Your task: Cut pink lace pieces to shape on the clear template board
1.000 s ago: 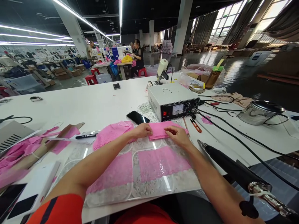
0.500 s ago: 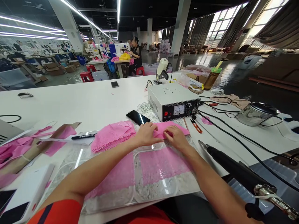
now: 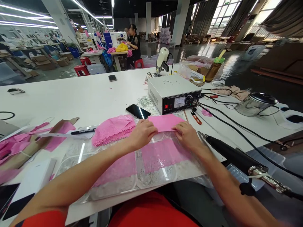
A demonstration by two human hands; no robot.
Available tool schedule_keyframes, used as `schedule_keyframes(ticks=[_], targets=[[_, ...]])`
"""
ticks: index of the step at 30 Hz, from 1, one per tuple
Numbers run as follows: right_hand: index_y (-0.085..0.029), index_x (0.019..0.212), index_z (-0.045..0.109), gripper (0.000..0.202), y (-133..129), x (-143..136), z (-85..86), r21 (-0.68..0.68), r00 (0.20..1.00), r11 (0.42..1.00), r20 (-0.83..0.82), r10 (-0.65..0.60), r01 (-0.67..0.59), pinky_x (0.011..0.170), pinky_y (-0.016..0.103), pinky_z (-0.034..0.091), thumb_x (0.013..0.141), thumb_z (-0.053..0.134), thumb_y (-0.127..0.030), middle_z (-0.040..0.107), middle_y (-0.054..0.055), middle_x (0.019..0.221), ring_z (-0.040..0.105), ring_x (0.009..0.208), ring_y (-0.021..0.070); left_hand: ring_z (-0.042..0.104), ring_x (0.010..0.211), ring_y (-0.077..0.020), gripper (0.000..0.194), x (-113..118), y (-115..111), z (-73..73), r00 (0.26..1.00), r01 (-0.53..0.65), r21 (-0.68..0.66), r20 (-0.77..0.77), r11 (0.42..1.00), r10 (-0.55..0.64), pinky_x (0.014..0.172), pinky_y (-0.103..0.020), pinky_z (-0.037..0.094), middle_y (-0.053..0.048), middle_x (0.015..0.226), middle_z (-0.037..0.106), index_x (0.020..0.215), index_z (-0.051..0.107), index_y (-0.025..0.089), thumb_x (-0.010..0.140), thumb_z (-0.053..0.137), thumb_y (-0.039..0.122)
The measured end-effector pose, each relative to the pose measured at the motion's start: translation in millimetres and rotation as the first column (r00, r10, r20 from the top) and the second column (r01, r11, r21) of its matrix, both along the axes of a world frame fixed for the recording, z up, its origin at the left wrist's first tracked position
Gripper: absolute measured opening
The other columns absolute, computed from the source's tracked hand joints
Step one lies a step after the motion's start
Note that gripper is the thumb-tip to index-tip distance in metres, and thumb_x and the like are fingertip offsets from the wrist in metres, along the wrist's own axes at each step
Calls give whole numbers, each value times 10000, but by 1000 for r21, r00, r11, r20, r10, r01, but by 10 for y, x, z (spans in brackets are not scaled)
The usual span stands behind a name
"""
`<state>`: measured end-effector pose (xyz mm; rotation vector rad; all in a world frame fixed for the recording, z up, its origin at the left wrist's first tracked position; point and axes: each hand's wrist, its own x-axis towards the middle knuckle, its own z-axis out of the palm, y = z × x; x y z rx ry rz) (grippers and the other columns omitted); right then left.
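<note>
A flat pink fabric piece (image 3: pixel 164 122) lies past the far edge of a clear plastic template (image 3: pixel 156 181). My left hand (image 3: pixel 144 132) pinches its near left corner, fingers closed. At the near right corner my right hand (image 3: pixel 186 132) has its fingers closed on the same piece. More pink fabric (image 3: pixel 165 154) shows through the template, nearer to me. Left of my left hand sits a stack of pink lace-edged pieces (image 3: pixel 113 129). A black phone (image 3: pixel 138 111) rests just beyond my left hand.
A control box (image 3: pixel 175 93) stands behind my hands. To the right are orange scissors (image 3: pixel 196 118), a black handheld tool (image 3: pixel 227 151) with cables, and a glass pot (image 3: pixel 255 105). Pink scraps (image 3: pixel 14 145) and a marker (image 3: pixel 82 131) are at left. A person sits at a far sewing table.
My hands have moved apart along the near edge of the pink piece, which now looks straighter between them. The camera view has tilted down slightly.
</note>
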<state>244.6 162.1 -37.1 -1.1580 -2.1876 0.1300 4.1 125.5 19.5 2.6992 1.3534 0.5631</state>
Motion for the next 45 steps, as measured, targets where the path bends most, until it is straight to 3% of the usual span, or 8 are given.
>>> schedule_keyframes(ticks=[5, 9, 16, 24, 29, 36, 41, 45], targets=[[-210, 889, 694, 237, -543, 158, -43, 94, 974, 983, 177, 142, -160, 765, 360, 467, 900, 466, -144, 689, 68, 854, 569, 838, 207, 526, 751, -148, 301, -77, -624, -314, 979, 199, 81, -61, 977, -194, 874, -352, 381, -27, 740, 614, 848, 658, 188, 960, 383, 136], [-225, 902, 688, 240, -737, 260, -72, 100, 968, 977, 186, 169, -189, 757, 352, 463, 910, 462, -145, 687, 55, 850, 568, 822, 191, 518, 746, -147, 301, -62, -785, -456, 978, 208, 55, -46, 977, -206, 872, -355, 390, -29, 753, 604, 870, 650, 193, 968, 370, 142], [-220, 934, 665, 187, -748, 437, -86, -88, 1000, 996, -3, -15, 15, 742, 336, 494, 908, 481, -232, 686, 58, 871, 608, 819, 194, 517, 754, -147, 271, -85, -785, -460, 965, 262, 43, 14, 964, -262, 860, -355, 384, -27, 777, 610, 898, 638, 196, 966, 381, 141], [-214, 806, 598, 95, -520, 378, 41, -423, 962, 865, 72, -264, 269, 621, 297, 402, 802, 563, -302, 640, 27, 792, 573, 698, 171, 528, 742, -143, 223, -70, -780, -467, 962, 260, 84, 67, 962, -266, 853, -347, 395, -18, 764, 615, 907, 636, 193, 956, 428, 128], [-218, 650, 525, 156, -489, 320, 137, -464, 973, 858, 35, -230, 220, 584, 277, 349, 795, 512, -274, 606, 10, 690, 516, 629, 146, 535, 740, -140, 222, -64, -770, -441, 960, 265, 98, 70, 959, -273, 876, -350, 402, -17, 767, 620, 921, 633, 198, 950, 428, 118], [-205, 736, 550, 121, -607, 456, 97, -580, 973, 807, -106, -208, 109, 557, 252, 414, 790, 500, -302, 608, -6, 635, 556, 595, 136, 548, 782, -139, 240, -96, -802, -397, 963, 265, 102, 13, 959, -268, 960, -380, 365, -10, 795, 621, 905, 636, 207, 943, 420, 111], [-172, 879, 620, 221, -640, 490, 68, -705, 943, 709, -248, -220, -20, 637, 274, 461, 733, 587, -334, 647, 25, 736, 588, 687, 150, 555, 794, -151, 195, -29, -792, -273, 963, 269, -39, 3, 962, -269, 959, -405, 366, -22, 823, 625, 887, 654, 198, 945, 468, 210], [-165, 865, 630, 245, -623, 484, 55, -743, 919, 669, -290, -268, -40, 616, 271, 447, 693, 641, -339, 637, 9, 674, 587, 651, 146, 589, 859, -195, 156, 315, -657, -193, 975, 218, -184, -4, 958, -222, 833, -357, 438, -57, 873, 655, 901, 677, 180, 916, 535, 242]])
